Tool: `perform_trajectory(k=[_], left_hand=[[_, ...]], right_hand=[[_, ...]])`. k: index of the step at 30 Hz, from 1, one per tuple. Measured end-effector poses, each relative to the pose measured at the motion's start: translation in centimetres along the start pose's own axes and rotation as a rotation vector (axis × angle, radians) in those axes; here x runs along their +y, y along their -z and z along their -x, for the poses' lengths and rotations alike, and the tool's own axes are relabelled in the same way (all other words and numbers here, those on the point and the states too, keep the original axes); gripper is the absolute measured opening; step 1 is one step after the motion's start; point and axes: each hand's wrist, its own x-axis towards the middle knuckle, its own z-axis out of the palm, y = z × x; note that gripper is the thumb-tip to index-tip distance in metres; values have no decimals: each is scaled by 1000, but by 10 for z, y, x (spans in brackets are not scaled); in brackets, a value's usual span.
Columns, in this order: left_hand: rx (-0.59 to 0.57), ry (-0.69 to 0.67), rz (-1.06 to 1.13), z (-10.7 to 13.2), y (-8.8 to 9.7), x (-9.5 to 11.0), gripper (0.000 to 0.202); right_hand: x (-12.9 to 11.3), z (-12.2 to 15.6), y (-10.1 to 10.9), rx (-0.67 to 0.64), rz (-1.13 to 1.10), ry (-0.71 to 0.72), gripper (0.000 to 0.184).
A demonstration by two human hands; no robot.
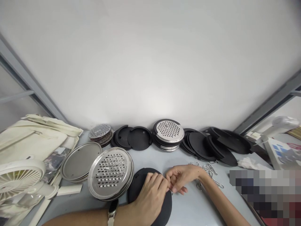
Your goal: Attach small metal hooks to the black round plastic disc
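Observation:
My left hand (151,196), with a watch on the wrist, lies over a round black disc (166,208) at the table's front. Its fingers are curled and grip the disc near its right edge. Beside it, my right hand (181,177) pinches a small shiny metal wire hook (171,191) at that same edge. The fingers hide most of the hook, so I cannot tell whether it passes through the disc. Several loose metal wire hooks (210,171) lie behind my right wrist. Left of the disc is a stack of round metal grater plates (110,172).
Plain metal discs (81,161) and a cream fan (21,179) stand left. Along the wall are small perforated discs (100,131), black lids (139,138), a stack topped by a perforated plate (169,130), and black rims (202,146). A blurred patch (270,197) covers the lower right.

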Motion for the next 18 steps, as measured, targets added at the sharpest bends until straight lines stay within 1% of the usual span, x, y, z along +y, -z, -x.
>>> perform_trajectory(k=[4, 8, 11, 16, 18], left_hand=[[-23, -8, -16, 3, 4, -1, 27], [-68, -81, 27, 6, 16, 0, 35], [-65, -99, 46, 7, 23, 1, 37], [-89, -115, -24, 6, 21, 1, 28], [-83, -110, -12, 6, 19, 1, 27]], right_hand=[[1, 1, 1, 0, 15, 7, 36], [1, 3, 2, -15, 44, 7, 35], [2, 3, 3, -16, 54, 2, 34], [3, 3, 2, -3, 48, -13, 33], [3, 2, 2, 1, 42, -18, 33]])
